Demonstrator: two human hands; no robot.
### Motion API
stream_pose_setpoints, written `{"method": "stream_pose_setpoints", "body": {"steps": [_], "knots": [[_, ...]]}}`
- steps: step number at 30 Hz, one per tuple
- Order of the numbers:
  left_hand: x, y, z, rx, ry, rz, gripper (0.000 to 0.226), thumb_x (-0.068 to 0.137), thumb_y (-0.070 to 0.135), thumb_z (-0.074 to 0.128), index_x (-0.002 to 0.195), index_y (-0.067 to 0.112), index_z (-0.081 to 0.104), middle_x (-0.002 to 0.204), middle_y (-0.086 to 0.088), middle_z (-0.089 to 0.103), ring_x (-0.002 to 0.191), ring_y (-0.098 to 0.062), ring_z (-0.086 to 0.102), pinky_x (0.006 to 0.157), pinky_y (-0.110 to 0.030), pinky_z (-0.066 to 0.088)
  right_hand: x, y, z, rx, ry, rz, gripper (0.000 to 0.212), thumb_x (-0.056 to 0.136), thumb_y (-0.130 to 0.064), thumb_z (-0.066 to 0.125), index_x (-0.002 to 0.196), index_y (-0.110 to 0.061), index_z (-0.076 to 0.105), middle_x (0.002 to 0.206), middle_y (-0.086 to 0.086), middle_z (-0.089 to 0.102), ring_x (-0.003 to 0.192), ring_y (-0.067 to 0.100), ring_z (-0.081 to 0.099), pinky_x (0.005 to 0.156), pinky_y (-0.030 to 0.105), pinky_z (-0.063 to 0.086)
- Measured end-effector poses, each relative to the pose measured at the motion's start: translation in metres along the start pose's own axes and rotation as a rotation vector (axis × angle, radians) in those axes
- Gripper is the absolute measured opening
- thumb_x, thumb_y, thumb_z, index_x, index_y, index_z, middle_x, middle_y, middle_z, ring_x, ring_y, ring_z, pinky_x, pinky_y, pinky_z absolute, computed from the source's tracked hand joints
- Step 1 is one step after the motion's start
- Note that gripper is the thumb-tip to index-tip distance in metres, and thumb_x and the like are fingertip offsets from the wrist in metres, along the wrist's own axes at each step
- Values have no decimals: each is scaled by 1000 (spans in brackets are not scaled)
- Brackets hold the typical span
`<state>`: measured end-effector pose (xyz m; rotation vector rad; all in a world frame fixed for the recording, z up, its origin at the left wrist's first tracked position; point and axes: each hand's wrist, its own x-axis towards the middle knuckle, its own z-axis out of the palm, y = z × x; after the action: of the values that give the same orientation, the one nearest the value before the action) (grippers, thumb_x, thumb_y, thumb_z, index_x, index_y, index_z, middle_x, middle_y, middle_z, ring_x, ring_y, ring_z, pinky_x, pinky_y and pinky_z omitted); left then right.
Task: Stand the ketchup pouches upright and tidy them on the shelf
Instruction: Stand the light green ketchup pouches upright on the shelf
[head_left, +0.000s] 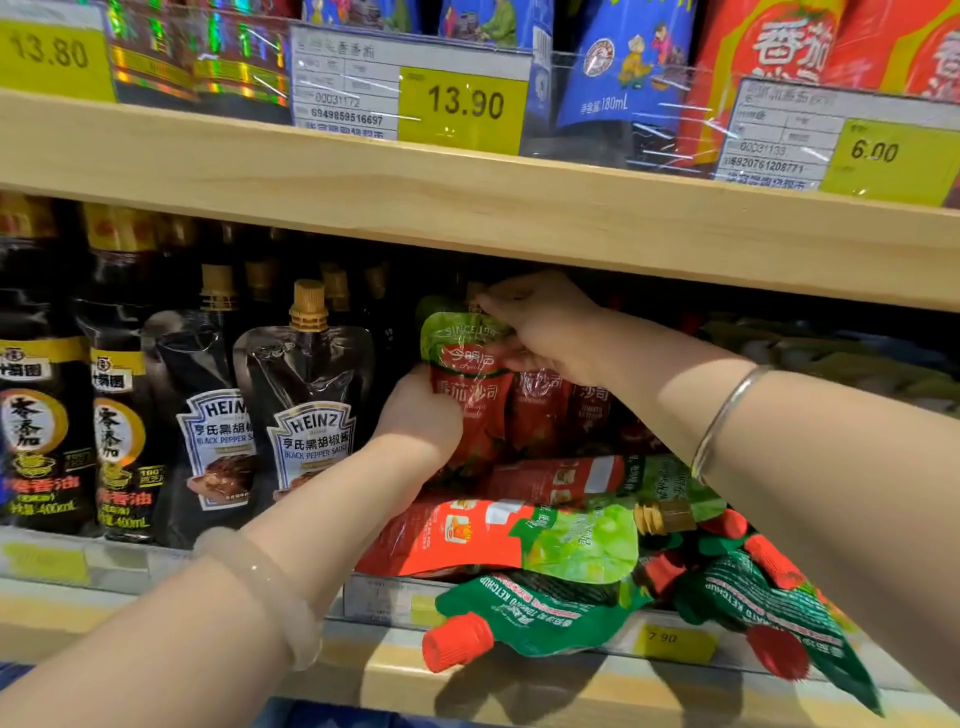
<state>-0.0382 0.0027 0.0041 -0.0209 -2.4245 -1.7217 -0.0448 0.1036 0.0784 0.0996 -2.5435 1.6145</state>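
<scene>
A red and green ketchup pouch (467, 384) stands upright at the left of the ketchup section. My left hand (421, 415) grips its lower left side and my right hand (545, 327) pinches its top near the cap. Two more upright pouches (540, 405) stand behind it to the right. Below them, several pouches lie flat: one with a gold cap (519, 535), and green ones with red caps (524, 613) hanging over the shelf's front edge (571, 670).
Black Heinz pepper sauce pouches (306, 395) stand just left of my left hand, with dark sesame oil bottles (41, 415) further left. The wooden upper shelf board (467, 208) sits close above my right hand, with price tags (462, 104) on it.
</scene>
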Motion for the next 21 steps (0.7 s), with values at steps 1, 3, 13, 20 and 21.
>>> {"method": "stream_pose_setpoints", "body": {"steps": [1, 3, 13, 20, 21], "knots": [[0, -1, 0, -9, -7, -4, 32, 82, -2, 41, 107, 8, 58, 114, -16, 64, 105, -33, 57, 89, -32, 41, 0, 3, -1, -39, 28, -3, 40, 94, -21, 50, 133, -11, 47, 123, 11, 58, 61, 11, 54, 55, 21, 45], [0, -2, 0, -39, -11, -5, 34, 83, -2, 42, 107, 13, 60, 110, -13, 64, 99, -29, 57, 89, -31, 41, 1, 7, -3, -85, 84, -24, 39, 93, -20, 51, 131, -11, 51, 116, 13, 60, 65, 12, 55, 54, 20, 42], [-5, -5, 0, -7, -14, -46, 39, 85, -1, 42, 121, 6, 55, 105, -16, 59, 94, -30, 52, 81, -28, 37, -4, 28, -1, -183, -140, 431, 28, 91, 9, 33, 104, 2, 58, 119, 16, 58, 126, 30, 47, 111, 43, 35], [0, -8, -3, 36, -63, -7, 57, 85, 0, 44, 138, 20, 38, 135, -13, 51, 124, -30, 47, 104, -33, 35, -4, 29, 7, -129, -320, 382, 34, 88, 13, 32, 70, -13, 41, 75, 4, 45, 71, 19, 50, 98, 42, 44], [1, -9, -4, 33, -62, -16, 57, 85, 1, 45, 138, 20, 38, 135, -13, 51, 124, -30, 47, 105, -34, 34, -8, 27, 10, -121, -339, 383, 34, 88, 14, 31, 70, -13, 42, 75, 3, 45, 68, 15, 47, 100, 42, 43]]}}
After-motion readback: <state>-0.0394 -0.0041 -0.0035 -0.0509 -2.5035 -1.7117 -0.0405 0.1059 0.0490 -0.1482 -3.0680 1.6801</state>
